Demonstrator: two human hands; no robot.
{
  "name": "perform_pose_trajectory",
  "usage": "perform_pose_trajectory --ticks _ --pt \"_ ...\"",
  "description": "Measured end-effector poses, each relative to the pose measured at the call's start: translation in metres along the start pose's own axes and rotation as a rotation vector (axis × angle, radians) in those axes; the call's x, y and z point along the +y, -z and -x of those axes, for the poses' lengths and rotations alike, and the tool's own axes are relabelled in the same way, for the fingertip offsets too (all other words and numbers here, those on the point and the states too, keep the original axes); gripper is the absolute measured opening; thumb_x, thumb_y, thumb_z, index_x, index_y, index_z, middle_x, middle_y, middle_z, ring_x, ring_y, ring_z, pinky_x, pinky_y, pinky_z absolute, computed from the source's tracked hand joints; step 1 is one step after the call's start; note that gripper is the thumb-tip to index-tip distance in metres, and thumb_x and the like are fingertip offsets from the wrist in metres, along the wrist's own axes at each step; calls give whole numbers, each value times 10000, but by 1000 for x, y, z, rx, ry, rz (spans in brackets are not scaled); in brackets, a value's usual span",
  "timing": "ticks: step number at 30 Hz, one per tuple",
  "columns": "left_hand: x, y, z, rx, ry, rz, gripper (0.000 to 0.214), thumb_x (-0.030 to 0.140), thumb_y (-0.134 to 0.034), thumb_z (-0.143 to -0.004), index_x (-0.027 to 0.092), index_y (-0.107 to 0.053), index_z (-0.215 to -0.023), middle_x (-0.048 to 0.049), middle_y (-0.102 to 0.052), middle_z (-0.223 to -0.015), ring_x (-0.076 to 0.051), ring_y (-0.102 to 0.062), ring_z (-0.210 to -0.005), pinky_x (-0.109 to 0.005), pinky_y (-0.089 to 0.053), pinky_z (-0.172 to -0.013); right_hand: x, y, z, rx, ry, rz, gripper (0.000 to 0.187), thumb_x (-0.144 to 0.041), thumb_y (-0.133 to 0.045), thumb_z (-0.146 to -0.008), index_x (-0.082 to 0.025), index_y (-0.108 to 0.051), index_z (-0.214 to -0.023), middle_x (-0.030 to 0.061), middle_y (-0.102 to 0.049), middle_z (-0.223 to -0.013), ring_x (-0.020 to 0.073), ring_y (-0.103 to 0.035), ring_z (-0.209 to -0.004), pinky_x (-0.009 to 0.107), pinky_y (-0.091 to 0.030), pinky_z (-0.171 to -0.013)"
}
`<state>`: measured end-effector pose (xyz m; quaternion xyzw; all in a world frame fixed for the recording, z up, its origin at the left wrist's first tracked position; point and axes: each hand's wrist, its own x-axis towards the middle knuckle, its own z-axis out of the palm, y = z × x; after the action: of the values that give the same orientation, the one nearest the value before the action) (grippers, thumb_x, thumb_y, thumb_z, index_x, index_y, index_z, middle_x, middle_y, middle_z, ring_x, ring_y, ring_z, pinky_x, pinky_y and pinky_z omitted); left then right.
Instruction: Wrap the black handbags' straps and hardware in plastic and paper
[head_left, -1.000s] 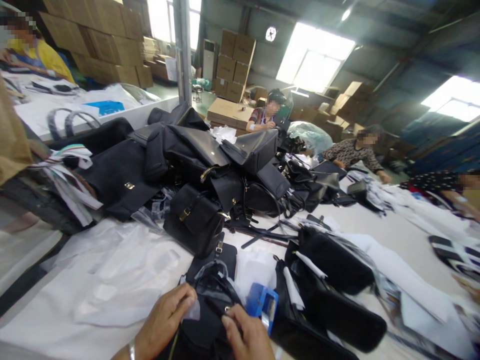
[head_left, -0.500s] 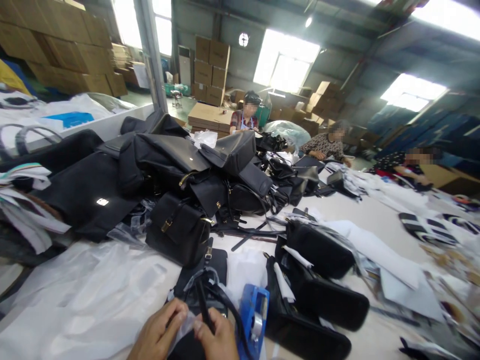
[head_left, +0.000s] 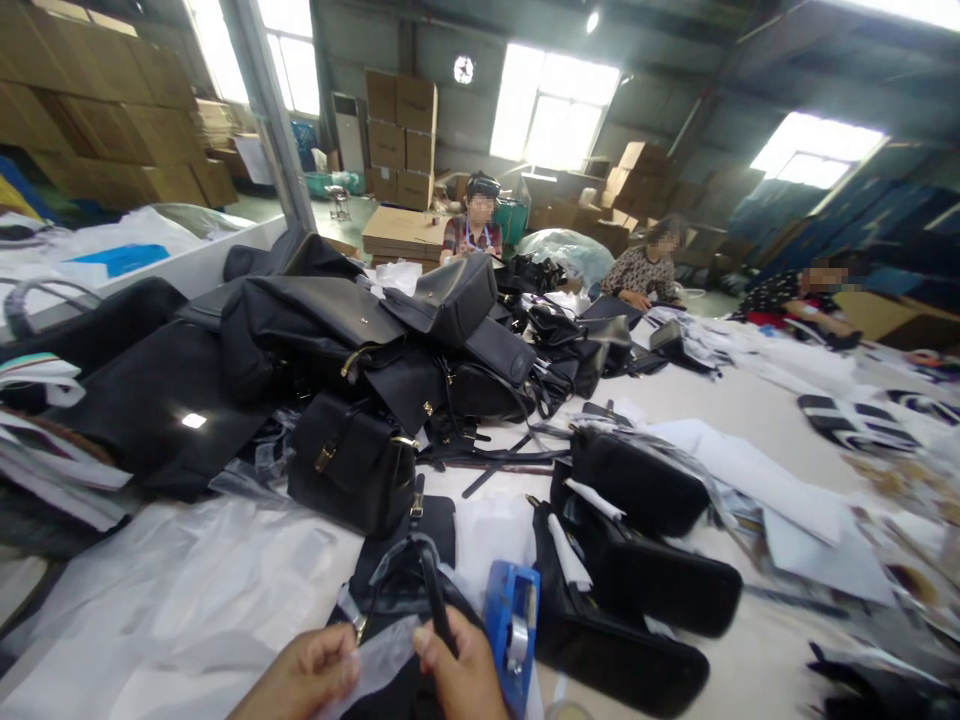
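Observation:
A black bag (head_left: 382, 590) lies in front of me, partly hidden by my hands. My right hand (head_left: 465, 665) is closed round its black strap (head_left: 435, 595), thumb and fingers also pinching one end of a translucent plastic strip (head_left: 386, 655). The strip's other end is between the fingers of my left hand (head_left: 304, 675), so it stretches from hand to hand over the bag. More clear film is wrapped about the strap's upper part. Close by my right hand stands a blue tape dispenser (head_left: 512, 625) with a roll in it.
Black bags (head_left: 645, 580) lie to the right, white paper tucked in them. A heap of black bags (head_left: 322, 315) fills the table's left and middle. White sheeting (head_left: 172, 590) covers the near left. Several people (head_left: 474, 225) sit across the table, cartons (head_left: 401, 130) behind.
My hands have moved apart, and more of the plastic strip shows between them. The strap in my right hand has shifted slightly right. The view has tilted a little.

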<state>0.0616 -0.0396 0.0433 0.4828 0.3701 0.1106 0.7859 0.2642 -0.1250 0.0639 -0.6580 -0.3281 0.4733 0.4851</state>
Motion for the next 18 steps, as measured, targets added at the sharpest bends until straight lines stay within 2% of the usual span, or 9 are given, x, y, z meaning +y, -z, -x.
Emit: perform_pose_trajectory --ticks 4,7,9,11,12,15,18 --pt "0 2 0 -46 63 -127 490 626 -596 -769 180 -435 -644 43 -393 -577 -88 -278 -518 -245 -160 -495 2 -7 5 -3 -9 19 202 -343 -606 -775 -187 -582 -649 -20 -549 -593 165 -530 -609 249 -380 -576" --pt "2 -5 -2 25 36 -254 469 606 -541 -818 170 -490 -653 27 -457 -599 -115 -383 -549 -236 -260 -516 0 -11 8 -16 6 61 195 -352 -603 -782 -184 -595 -683 -19 -565 -608 164 -537 -617 244 -374 -572" --pt "8 -12 -3 76 -58 -249 380 552 -556 -836 173 -575 -812 -11 -580 -755 -170 -524 -712 -253 -383 -643 -2 -12 9 4 11 72 220 -375 -592 -795 -182 -592 -688 -16 -569 -622 162 -533 -632 241 -381 -583" --pt "14 -20 -4 104 -141 -176 356 514 -601 -821 200 -573 -985 -46 -632 -953 -215 -574 -892 -291 -424 -781 -3 -12 8 34 5 65 251 -397 -581 -808 -181 -576 -680 -17 -560 -625 158 -527 -640 240 -389 -597" --pt "16 -24 -5 120 -165 -133 366 504 -623 -807 209 -556 -1014 -58 -635 -1012 -224 -586 -920 -304 -433 -803 -4 -11 7 41 -1 55 261 -399 -577 -814 -181 -562 -672 -19 -549 -621 154 -521 -635 239 -389 -600" --pt "21 -36 -5 184 -189 -86 302 445 -666 -792 215 -540 -940 -67 -646 -1030 -222 -616 -889 -315 -444 -799 -7 -11 6 30 -20 4 263 -375 -565 -830 -182 -522 -656 -30 -510 -604 141 -499 -614 238 -378 -604" --pt "22 -47 -6 165 -167 -147 229 415 -628 -829 194 -574 -854 -60 -677 -895 -223 -620 -864 -315 -430 -805 -10 -11 6 11 -50 -75 249 -352 -560 -833 -181 -515 -658 -35 -492 -602 135 -483 -615 233 -371 -605"
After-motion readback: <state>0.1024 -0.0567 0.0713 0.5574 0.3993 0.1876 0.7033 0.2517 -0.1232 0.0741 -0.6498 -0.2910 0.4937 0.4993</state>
